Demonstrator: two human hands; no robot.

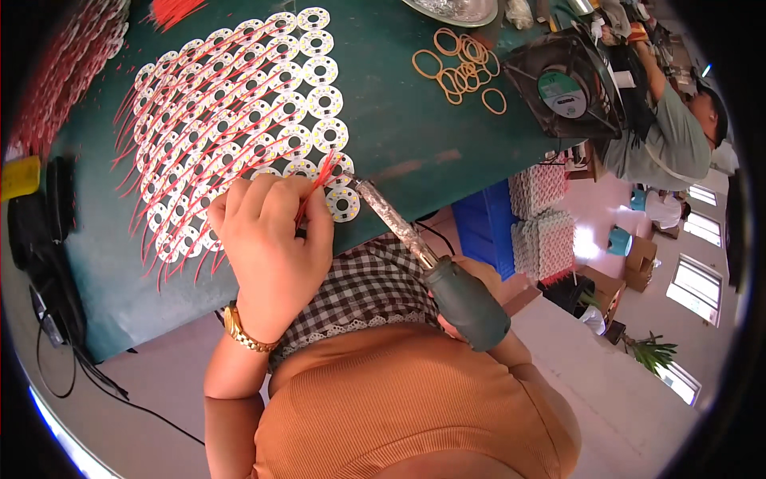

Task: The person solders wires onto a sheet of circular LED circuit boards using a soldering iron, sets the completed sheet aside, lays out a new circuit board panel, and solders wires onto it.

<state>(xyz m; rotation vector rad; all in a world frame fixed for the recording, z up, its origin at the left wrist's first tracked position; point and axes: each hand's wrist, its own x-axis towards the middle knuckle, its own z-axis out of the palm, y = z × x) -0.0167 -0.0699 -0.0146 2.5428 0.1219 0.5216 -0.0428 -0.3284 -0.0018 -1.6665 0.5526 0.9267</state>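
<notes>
My left hand (275, 239), with a gold watch at the wrist, pinches a small bunch of red wires (325, 172). It rests over the near edge of a panel of round white LED boards (325, 102) with dark centres. My right hand (452, 329) grips a soldering iron (463, 299) by its dark green handle, which hides most of the fingers. The iron's tip meets one board in the right-hand column, beside the wire ends. Many boards to the left have thin red wires lying slantwise across them.
Rubber bands (471, 68) lie beyond the panel, near a black fan (566, 84) and a metal dish (459, 9). More wired boards (72, 72) pile up at far left. Below the table's right side stands a blue crate (485, 227). Another person (666, 152) sits at right.
</notes>
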